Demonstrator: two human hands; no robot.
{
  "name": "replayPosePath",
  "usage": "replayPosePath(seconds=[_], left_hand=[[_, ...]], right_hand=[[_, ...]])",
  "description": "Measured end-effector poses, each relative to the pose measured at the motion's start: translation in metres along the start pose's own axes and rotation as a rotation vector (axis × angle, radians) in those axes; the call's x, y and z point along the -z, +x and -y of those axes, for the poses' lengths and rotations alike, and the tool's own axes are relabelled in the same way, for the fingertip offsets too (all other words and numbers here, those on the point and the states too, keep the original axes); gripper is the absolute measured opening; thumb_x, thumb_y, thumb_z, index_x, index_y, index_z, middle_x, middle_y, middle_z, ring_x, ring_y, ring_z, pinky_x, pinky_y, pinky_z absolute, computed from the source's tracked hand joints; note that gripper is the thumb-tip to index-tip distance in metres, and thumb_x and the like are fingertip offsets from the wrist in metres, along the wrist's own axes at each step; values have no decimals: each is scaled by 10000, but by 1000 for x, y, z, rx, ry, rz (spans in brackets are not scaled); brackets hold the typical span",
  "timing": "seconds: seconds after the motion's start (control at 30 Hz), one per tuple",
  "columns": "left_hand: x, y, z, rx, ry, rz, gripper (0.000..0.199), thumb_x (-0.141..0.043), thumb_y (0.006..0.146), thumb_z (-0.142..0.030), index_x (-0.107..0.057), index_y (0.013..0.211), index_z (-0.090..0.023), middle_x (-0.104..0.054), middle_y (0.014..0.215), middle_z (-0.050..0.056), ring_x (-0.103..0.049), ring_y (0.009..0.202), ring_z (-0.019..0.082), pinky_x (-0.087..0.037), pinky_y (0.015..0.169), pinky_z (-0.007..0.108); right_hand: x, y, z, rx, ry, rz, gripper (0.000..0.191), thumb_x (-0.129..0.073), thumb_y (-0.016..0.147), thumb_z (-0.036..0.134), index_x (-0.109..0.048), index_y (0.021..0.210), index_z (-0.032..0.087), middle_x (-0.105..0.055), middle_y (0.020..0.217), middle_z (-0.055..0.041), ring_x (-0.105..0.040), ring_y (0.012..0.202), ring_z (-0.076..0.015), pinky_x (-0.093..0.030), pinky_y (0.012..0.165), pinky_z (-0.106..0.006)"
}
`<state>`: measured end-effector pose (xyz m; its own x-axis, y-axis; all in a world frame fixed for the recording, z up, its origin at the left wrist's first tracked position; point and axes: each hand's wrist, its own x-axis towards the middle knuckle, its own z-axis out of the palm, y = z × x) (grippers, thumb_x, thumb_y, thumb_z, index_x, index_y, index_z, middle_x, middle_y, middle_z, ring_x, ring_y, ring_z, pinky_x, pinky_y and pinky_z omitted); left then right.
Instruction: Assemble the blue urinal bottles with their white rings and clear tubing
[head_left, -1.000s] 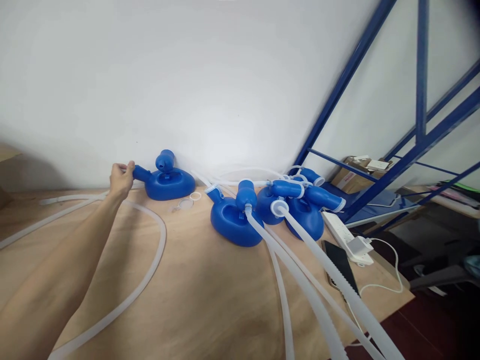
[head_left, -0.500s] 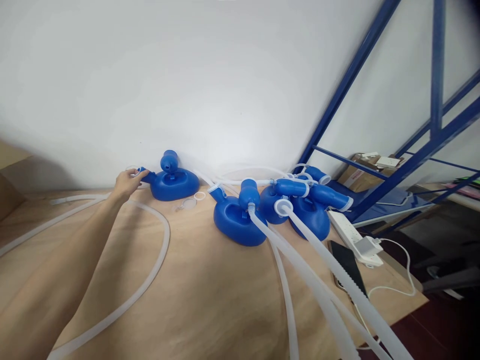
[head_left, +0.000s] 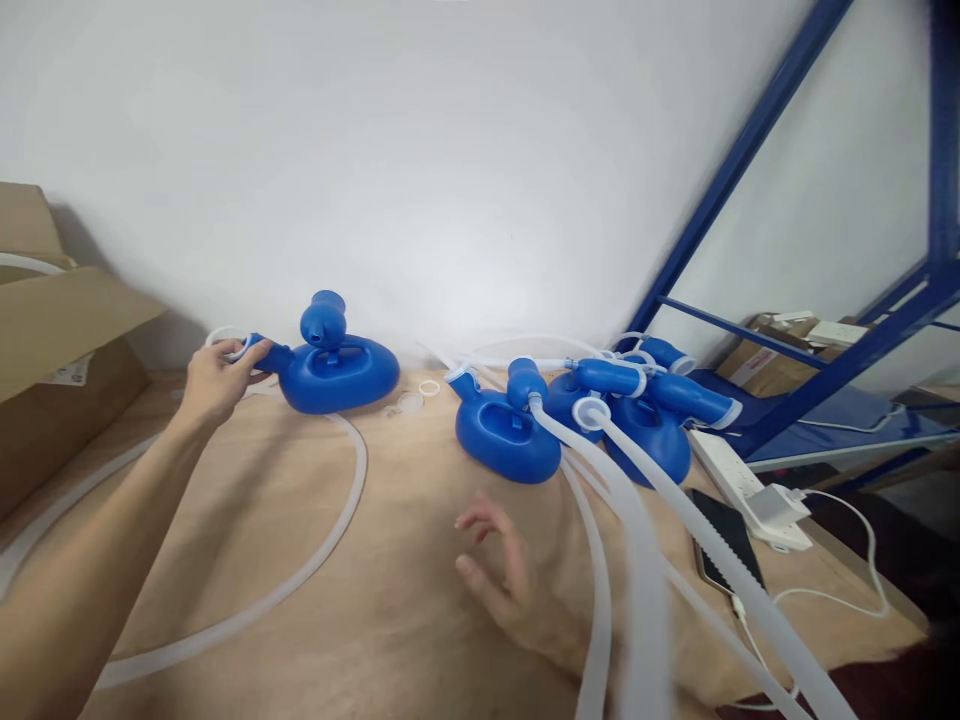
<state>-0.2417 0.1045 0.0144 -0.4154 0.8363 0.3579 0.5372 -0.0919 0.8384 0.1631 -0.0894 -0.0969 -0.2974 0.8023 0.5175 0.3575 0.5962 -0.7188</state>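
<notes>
My left hand (head_left: 217, 380) is closed around the neck of a blue plastic urinal bottle (head_left: 341, 378), at the left back of the table. A white ring at the neck's mouth shows between the fingers. A blue rounded funnel piece (head_left: 324, 320) is perched on top of this bottle. My right hand (head_left: 499, 570) hovers over the front middle of the table, fingers apart and curved, holding nothing. Nearest to it is a second blue bottle (head_left: 499, 440) with a white-rimmed neck. A clear cap (head_left: 410, 402) and a white ring (head_left: 429, 388) lie between the bottles.
More blue bottles (head_left: 649, 440) and funnels (head_left: 611, 377) crowd the right side, with translucent hoses (head_left: 675, 500) running forward. Another hose (head_left: 352, 500) curves at left. A cardboard box (head_left: 67, 380), power strip (head_left: 739, 480), phone (head_left: 724, 540) and blue metal frame (head_left: 735, 140) flank the table.
The view has turned left, bringing the cardboard box further in. My right hand has come into view. My left hand has shifted the bottle a little leftward, still gripping its neck.
</notes>
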Motion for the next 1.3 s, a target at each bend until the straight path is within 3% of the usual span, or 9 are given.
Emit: replayPosePath(seconds=[0.17,0.33,0.47,0.6,0.73,0.9,1.0,1.17,1.3], left_hand=[[-11,-65,-17,20,-216,241,595,-786,702,-730,-682,829,-158,-711,998,55,-719,938,240,-676,875,393],[-50,-138,-22,84,-335,442,553,-793,724,-728,-687,776,-187,-685,973,48,-714,913,254,-676,845,427],[-78,-168,-24,34,-328,531,531,-689,841,-708,-720,850,-177,-675,992,76,-697,964,273,-653,859,430],[-85,-169,-23,-167,-158,425,490,-641,895,-662,-669,765,-190,-666,1251,127,-618,1231,334,-558,1053,477],[-74,-161,-24,-403,-49,312,467,-627,953,-572,-574,685,-193,-458,1615,132,-500,1437,346,-448,1192,489],[-59,-149,-26,-594,90,367,541,-546,1017,-557,-652,638,-185,-303,1744,59,-125,1644,365,-192,1320,551],[-55,-146,-26,-565,153,493,613,-468,1032,-611,-710,655,-193,-267,1765,23,-33,1656,370,-123,1330,562],[-54,-142,-29,-313,98,916,599,-450,983,-732,-812,989,-256,-338,1739,17,-249,1621,353,-227,1320,513],[-54,-138,-29,-112,68,919,692,-464,939,-785,-699,1358,-288,-237,1772,11,-277,1613,344,-255,1311,498]], right_hand=[[7,30,-29,9,-51,-239,553,-528,1059,331,-343,1579,358,-611,1316,-106,-641,1209,-263,-595,1011,-486],[33,60,-49,6,-142,-1,821,-785,867,597,-464,1551,277,-428,1595,-159,-453,1493,-372,-436,1222,-570],[45,62,-63,-28,-113,139,993,-850,763,663,-452,1575,254,-497,1582,-165,-507,1454,-393,-438,1214,-582],[49,54,-70,-11,-109,160,917,-811,807,655,-469,1563,263,-586,1514,-149,-575,1388,-371,-458,1191,-569],[51,52,-72,21,-119,174,889,-795,814,677,-502,1539,255,-580,1517,-156,-569,1390,-368,-457,1186,-566],[50,52,-72,-12,-116,184,892,-783,810,706,-511,1530,255,-572,1520,-160,-548,1411,-371,-429,1202,-581],[52,53,-70,-40,-90,193,902,-791,791,722,-525,1514,254,-571,1514,-159,-540,1411,-368,-417,1211,-577],[60,69,-50,-180,-59,308,928,-849,717,725,-572,1468,256,-559,1479,-128,-522,1407,-370,-409,1220,-566],[60,88,-34,-221,-111,395,791,-889,702,671,-670,1341,259,-551,1444,-97,-529,1376,-358,-431,1203,-533]])
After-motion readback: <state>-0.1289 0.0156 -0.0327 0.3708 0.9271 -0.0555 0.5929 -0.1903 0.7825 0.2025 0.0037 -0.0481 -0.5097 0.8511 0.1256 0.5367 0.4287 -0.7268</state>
